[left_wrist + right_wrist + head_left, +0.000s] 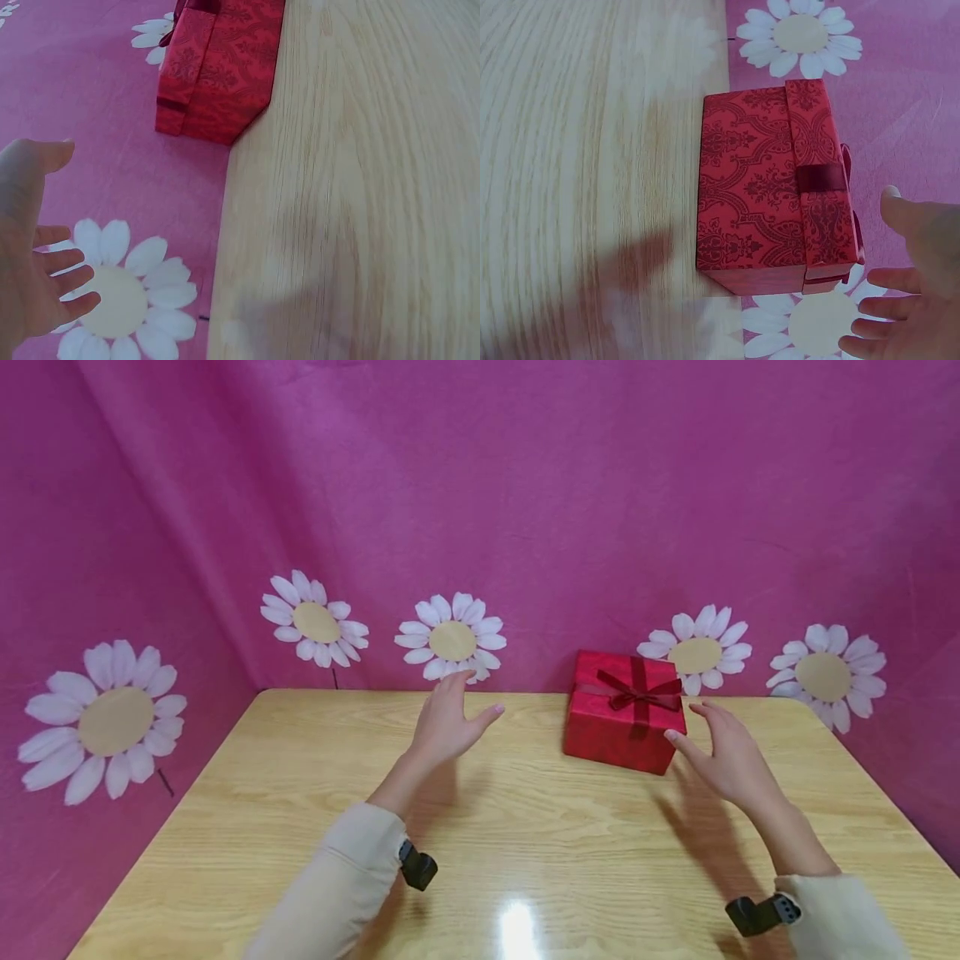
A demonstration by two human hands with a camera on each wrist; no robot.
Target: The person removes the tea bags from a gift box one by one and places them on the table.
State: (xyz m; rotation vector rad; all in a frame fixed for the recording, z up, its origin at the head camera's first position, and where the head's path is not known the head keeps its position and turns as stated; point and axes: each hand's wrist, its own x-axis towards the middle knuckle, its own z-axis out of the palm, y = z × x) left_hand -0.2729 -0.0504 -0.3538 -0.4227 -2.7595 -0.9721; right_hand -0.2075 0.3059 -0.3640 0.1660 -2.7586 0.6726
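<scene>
A red gift box with a dark patterned surface and a dark red ribbon bow on its lid stands at the back right of the table. Just right of the box is my right hand, its fingers extended and nothing held; whether a fingertip touches the box I cannot tell. My left hand hovers over the table well left of the box, thumb spread and fingers loosely extended. In the right wrist view the lidded box shows its side and the ribbon band.
The wooden table ends at a magenta cloth backdrop printed with white daisies. Both forearms wear beige sleeves with small black cameras at the wrists. A bright light reflection lies on the table's near part.
</scene>
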